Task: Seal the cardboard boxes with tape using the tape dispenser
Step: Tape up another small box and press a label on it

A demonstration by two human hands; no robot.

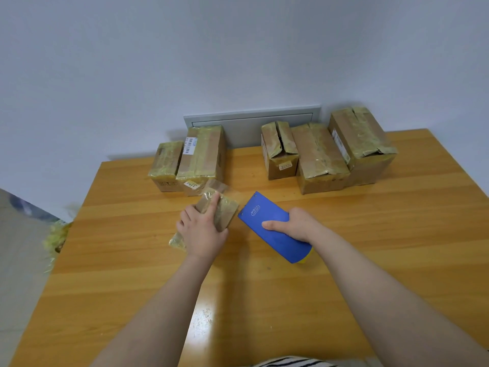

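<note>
Five taped boxes line the far edge of the bench (370, 234) in the head view: a small one (165, 165) and a taller one (202, 157) on the left, then three well apart to the right (280, 149), (320, 157), (362, 144). All five carry yellowish, wrinkled tape over tops and sides, so I judge them sealed or nearly so, though the top flaps of the first right-hand box stand up in a ridge and may want another pass. A sixth, the small flat box (225, 213), lies in the middle of the bench and looks to be the one in work; tape already covers much of its top. The left hand (201, 231) grips it, fingers (213, 205) with the index laid straight along the top, pressing, the others curled at its left side. A translucent flap of tape (217, 186) shows past its far end. The right hand (296, 226) clasps the blue tape dispenser (270, 223), thumb on top; its front corner sits just beside the small box's right edge, whether touching I cannot tell. A crumpled tape scrap (177, 242) lies by the left wrist. Remaining, by my reading: finish this box.
</note>
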